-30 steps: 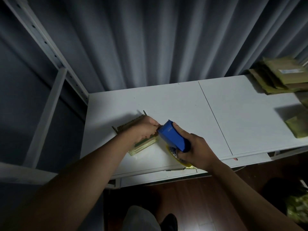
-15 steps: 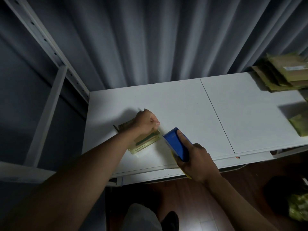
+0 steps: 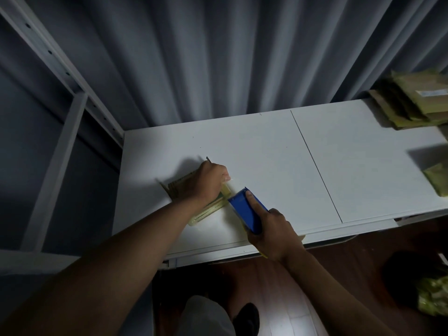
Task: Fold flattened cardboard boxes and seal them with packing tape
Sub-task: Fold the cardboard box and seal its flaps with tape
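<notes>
Two hands are working near the surface's front-left corner. I see my left hand curled down on the small box, holding it flat. My right hand grips the blue tape dispenser, index finger along its top, just beside the box.

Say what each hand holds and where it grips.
Right hand grips the blue tape dispenser by its rear. Left hand grips the small cardboard box on top.

Left hand covers most of the box (flaps unclear); stacked cardboard cropped.
</notes>
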